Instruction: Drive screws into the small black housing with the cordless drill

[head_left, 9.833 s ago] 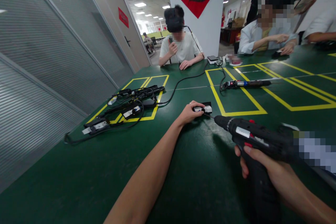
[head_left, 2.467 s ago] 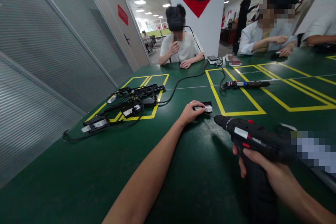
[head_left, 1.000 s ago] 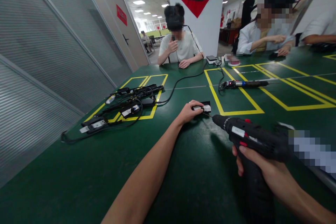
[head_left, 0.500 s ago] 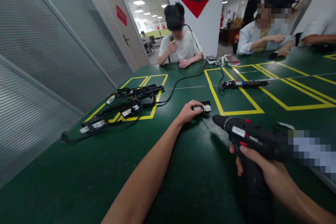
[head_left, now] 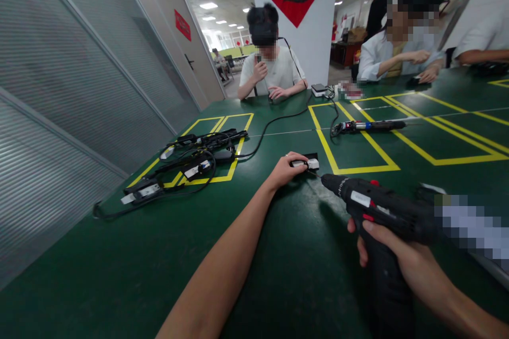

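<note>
On the green table, my left hand (head_left: pixel 288 169) grips a small black device (head_left: pixel 313 161) with a white label, its fingers closed over the near left part. My right hand (head_left: pixel 392 241) is wrapped round the handle of a black cordless drill (head_left: pixel 382 206) with red details. The drill points left, and its thin bit (head_left: pixel 314 174) reaches the near side of the device beside my left fingertips. Whether the bit's tip sits in the device is too small to tell.
Black cabled devices (head_left: pixel 199 167) lie at the left within yellow tape. A pen-like tool (head_left: pixel 369 126) with a cable lies beyond the drill. A blurred-out object (head_left: pixel 477 228) is at the right. Several people sit across the table (head_left: pixel 119 265).
Across the table, the seated person's hand has shifted slightly on a small dark object. My hands, the drill and the device hold nearly the same positions.
</note>
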A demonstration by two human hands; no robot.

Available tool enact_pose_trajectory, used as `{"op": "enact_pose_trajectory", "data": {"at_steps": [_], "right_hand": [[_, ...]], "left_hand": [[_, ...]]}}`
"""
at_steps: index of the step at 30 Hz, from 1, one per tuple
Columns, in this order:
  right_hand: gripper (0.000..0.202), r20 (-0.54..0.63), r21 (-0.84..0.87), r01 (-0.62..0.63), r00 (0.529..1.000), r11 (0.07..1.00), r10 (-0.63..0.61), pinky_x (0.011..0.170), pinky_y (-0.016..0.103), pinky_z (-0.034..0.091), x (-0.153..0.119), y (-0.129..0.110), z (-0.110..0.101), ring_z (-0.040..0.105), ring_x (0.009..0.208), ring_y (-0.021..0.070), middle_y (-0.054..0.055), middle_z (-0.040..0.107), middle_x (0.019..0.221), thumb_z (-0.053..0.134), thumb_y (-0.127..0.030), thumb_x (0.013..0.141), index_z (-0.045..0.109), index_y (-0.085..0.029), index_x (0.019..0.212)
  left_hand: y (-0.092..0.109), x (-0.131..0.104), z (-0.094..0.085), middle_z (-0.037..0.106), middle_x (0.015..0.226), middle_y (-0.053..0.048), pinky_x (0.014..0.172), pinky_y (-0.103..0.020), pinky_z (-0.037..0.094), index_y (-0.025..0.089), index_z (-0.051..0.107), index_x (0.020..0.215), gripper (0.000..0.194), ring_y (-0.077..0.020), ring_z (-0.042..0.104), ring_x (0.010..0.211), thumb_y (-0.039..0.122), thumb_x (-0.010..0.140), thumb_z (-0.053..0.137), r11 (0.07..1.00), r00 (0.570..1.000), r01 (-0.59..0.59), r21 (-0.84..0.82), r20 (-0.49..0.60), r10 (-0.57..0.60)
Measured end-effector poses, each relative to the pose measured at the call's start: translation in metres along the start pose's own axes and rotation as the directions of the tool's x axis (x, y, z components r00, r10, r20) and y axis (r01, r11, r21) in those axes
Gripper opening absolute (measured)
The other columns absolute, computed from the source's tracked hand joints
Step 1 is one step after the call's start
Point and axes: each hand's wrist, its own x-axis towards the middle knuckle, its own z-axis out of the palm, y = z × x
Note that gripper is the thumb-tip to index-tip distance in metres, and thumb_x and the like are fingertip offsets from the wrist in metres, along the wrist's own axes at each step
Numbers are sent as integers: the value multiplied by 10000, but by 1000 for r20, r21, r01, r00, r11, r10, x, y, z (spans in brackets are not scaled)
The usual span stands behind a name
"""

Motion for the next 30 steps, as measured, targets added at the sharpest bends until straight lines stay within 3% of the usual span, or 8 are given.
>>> {"op": "enact_pose_trajectory", "data": {"at_steps": [20, 30], "right_hand": [[327, 2, -8, 22, 1000, 1000, -22, 570, 302, 409, 3, 0, 1, 568, 519, 177, -5, 626, 530, 483, -484, 856, 601, -183, 809], [310, 2, 24, -27, 1000, 999, 27, 568, 297, 406, 0, 2, 0, 564, 523, 179, -11, 621, 519, 497, -481, 847, 597, -187, 840]], "left_hand": [[-5, 1, 1, 596, 1025, -52, 870, -290, 419, 187, 667, 1000, 277, -162, 554, 949, 300, 755, 602, 1000, 1000, -16, 4, -2, 16], [-3, 0, 0, 599, 1026, -55, 888, -298, 417, 188, 671, 996, 282, -166, 557, 960, 309, 751, 604, 1000, 1000, -5, -1, -1, 5]]}}
